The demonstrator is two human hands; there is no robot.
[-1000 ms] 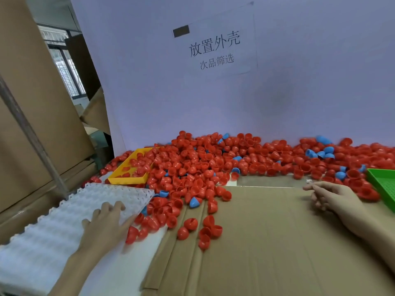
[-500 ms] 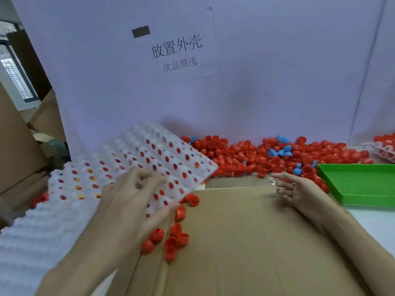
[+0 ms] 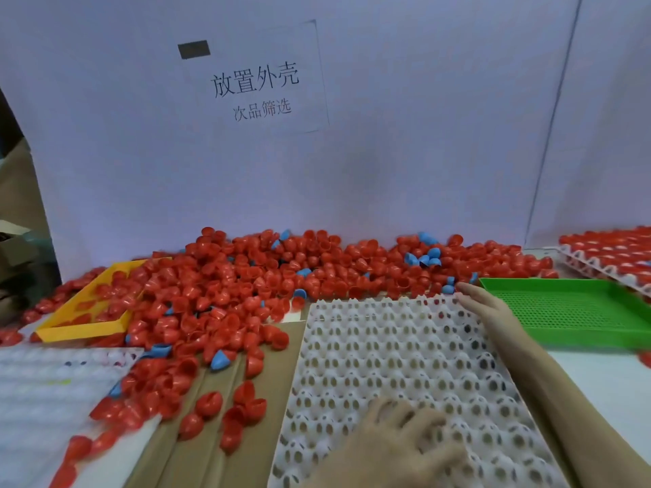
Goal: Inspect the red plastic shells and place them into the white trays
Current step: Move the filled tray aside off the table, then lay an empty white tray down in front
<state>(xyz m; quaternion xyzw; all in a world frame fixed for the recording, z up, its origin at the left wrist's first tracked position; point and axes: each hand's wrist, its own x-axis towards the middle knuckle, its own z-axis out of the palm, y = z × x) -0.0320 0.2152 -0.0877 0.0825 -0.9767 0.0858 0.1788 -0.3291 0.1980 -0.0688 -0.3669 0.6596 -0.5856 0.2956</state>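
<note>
- Backboard (image 3: 422, 135): a pale upright panel closing off the far side of the bench, which I judge keeps the loose parts from rolling off the back.
- Red plastic shells (image 3: 246, 276), heaped loose along the foot of the panel and spilling forward over the cardboard (image 3: 218, 434) on the left; a few blue shells (image 3: 424, 257) are mixed in. None is in either hand, so inspection has not begun on this tray.
- Empty white tray (image 3: 405, 361), a perforated grid of cups lying flat on the cardboard right in front of the person, within easy reach of the heap, presumably set there to be filled.
- Stack of white trays (image 3: 53, 389) at the near left, likely the supply of empties.
- Green tray (image 3: 577, 311), a mesh-bottomed bin just right of the empty tray with nothing in it; its purpose is unclear, perhaps rejects.
- Yellow tray (image 3: 81, 325) at the far left, half buried in red shells.
- Filled tray (image 3: 606, 255) at the far right edge, its cups already loaded with red shells.
- Left hand (image 3: 398, 442), fingers spread flat and pressing on the near edge of the empty tray, grasping nothing; it seems to be seating the tray.
- Right hand (image 3: 489, 308), fingers straight, resting along the tray's far right corner, also holding nothing.
- Paper sign (image 3: 257, 86) on the panel reads "放置外壳" in large characters and "次品筛选" beneath, with a dark rectangle above.
</note>
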